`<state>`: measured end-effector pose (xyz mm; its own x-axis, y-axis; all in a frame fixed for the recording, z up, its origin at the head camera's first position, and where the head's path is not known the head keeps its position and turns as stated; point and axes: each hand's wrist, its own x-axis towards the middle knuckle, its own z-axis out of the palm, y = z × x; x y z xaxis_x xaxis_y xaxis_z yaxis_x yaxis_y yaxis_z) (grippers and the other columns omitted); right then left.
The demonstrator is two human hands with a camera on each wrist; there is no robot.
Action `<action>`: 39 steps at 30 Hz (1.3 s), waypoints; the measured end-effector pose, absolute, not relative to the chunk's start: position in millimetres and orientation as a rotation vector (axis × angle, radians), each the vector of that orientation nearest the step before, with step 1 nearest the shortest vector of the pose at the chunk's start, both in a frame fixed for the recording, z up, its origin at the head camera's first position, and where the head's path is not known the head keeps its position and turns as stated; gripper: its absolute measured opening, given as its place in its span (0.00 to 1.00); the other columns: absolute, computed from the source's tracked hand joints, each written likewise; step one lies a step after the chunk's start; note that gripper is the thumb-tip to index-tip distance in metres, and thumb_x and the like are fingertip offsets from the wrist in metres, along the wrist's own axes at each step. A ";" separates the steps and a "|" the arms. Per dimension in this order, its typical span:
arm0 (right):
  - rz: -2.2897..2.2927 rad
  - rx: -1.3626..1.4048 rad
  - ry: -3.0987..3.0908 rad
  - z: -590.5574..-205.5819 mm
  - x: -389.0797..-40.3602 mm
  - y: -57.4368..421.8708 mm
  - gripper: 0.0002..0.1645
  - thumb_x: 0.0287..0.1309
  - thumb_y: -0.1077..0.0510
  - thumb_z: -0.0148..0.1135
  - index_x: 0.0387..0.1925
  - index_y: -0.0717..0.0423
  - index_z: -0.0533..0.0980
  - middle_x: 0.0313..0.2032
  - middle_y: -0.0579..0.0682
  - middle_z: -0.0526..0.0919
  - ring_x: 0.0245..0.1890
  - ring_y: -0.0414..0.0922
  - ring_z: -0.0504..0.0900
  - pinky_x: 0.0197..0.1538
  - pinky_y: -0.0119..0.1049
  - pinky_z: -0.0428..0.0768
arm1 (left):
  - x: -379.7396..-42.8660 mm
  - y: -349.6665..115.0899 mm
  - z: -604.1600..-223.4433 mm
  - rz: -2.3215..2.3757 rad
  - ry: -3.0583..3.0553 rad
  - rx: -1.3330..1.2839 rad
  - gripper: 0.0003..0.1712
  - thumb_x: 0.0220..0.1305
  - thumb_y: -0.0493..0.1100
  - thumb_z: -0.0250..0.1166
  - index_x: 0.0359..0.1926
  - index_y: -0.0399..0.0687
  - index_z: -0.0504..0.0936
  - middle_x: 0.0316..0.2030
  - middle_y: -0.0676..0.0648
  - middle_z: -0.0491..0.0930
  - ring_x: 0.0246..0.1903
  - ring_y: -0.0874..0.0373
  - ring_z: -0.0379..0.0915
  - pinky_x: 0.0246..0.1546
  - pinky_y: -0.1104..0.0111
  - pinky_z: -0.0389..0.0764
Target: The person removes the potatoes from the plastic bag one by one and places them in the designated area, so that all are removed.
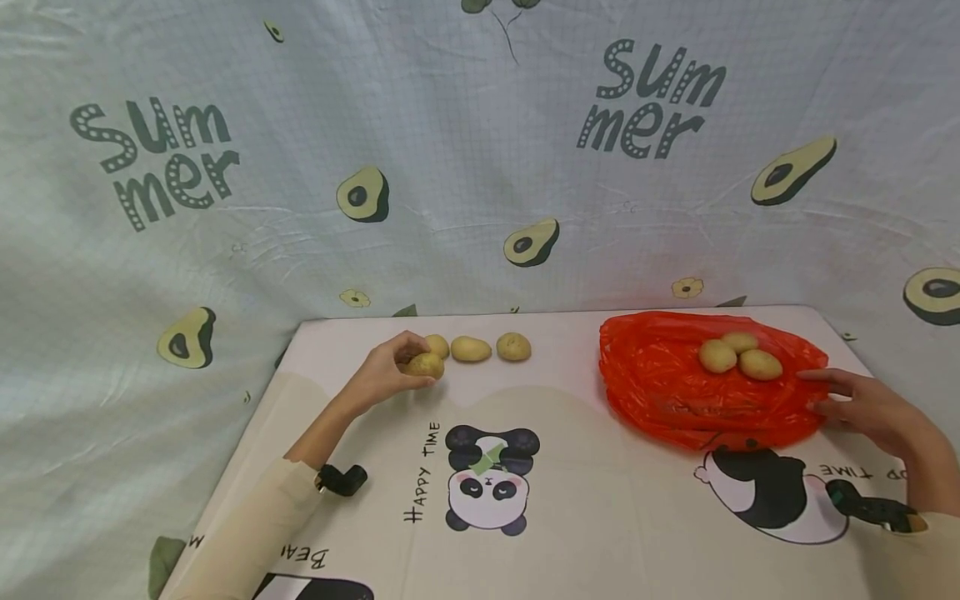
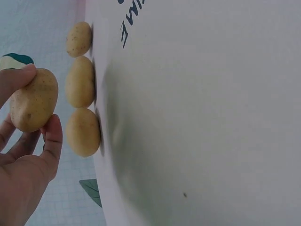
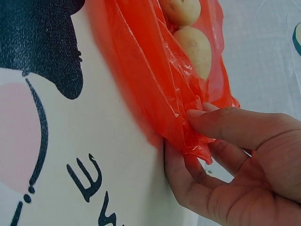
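My left hand [image 1: 381, 372] holds a potato [image 2: 34, 101] between thumb and fingers, above the left back part of the table. Just beyond it, three more potatoes stand in a row: one potato [image 1: 437, 346] partly behind the held one, a longer potato [image 1: 471, 349], and a rounder potato [image 1: 513, 347]. On the right, a crumpled red plastic bag [image 1: 660, 396] is spread flat, with three potatoes [image 1: 761, 365] grouped on it. My right hand [image 1: 873, 412] pinches the bag's right edge, thumb above and fingers beneath, as the right wrist view shows.
A pale table cover [image 1: 585, 500] printed with pandas and lettering lies under everything. Behind the table's back edge hangs a curtain [image 1: 435, 125] with avocado prints. Dark camera straps sit on both wrists.
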<state>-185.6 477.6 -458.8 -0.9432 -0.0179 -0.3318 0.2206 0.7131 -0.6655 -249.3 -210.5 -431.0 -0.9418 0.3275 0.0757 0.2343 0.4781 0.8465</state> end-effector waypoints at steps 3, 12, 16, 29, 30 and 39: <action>-1.073 0.154 2.608 -459.6 -186.5 479.5 0.40 0.69 0.64 0.55 0.73 0.75 0.47 0.66 0.87 0.44 0.60 0.81 0.56 0.54 0.60 0.81 | -248.6 -212.7 -432.0 1.461 2.632 0.500 0.27 0.53 0.37 0.79 0.52 0.42 0.78 0.52 0.41 0.80 0.52 0.47 0.77 0.53 0.57 0.77; -1.061 0.150 2.611 -456.6 -185.5 476.5 0.38 0.71 0.66 0.52 0.73 0.76 0.47 0.66 0.87 0.44 0.60 0.81 0.56 0.53 0.59 0.82 | -246.7 -217.0 -433.7 1.434 2.664 0.450 0.26 0.53 0.38 0.80 0.52 0.43 0.79 0.51 0.41 0.81 0.51 0.47 0.77 0.49 0.60 0.77; -1.050 0.152 2.607 -454.1 -185.1 474.8 0.38 0.71 0.65 0.52 0.73 0.76 0.47 0.65 0.87 0.44 0.60 0.81 0.55 0.53 0.59 0.82 | -249.2 -218.9 -437.3 1.423 2.668 0.448 0.26 0.51 0.39 0.81 0.50 0.43 0.80 0.49 0.42 0.82 0.50 0.48 0.77 0.49 0.60 0.77; -1.045 0.165 2.600 -450.8 -184.4 473.1 0.38 0.71 0.65 0.52 0.73 0.76 0.47 0.65 0.87 0.44 0.60 0.81 0.55 0.54 0.60 0.81 | -257.4 -225.2 -446.0 1.425 2.666 0.426 0.25 0.50 0.41 0.82 0.49 0.44 0.84 0.47 0.43 0.84 0.48 0.50 0.79 0.44 0.69 0.79; -1.046 0.164 2.600 -450.8 -184.6 473.2 0.38 0.71 0.65 0.52 0.73 0.75 0.47 0.65 0.87 0.44 0.60 0.81 0.55 0.54 0.61 0.81 | -258.3 -225.7 -447.1 1.416 2.671 0.423 0.25 0.50 0.41 0.82 0.49 0.45 0.84 0.47 0.44 0.84 0.48 0.51 0.79 0.44 0.68 0.79; -1.062 0.155 2.597 -452.3 -185.7 475.7 0.40 0.70 0.63 0.55 0.73 0.75 0.47 0.66 0.87 0.44 0.60 0.81 0.55 0.54 0.61 0.81 | -265.1 -228.5 -453.4 1.411 2.663 0.391 0.25 0.50 0.42 0.82 0.49 0.46 0.84 0.46 0.45 0.84 0.46 0.52 0.79 0.44 0.66 0.79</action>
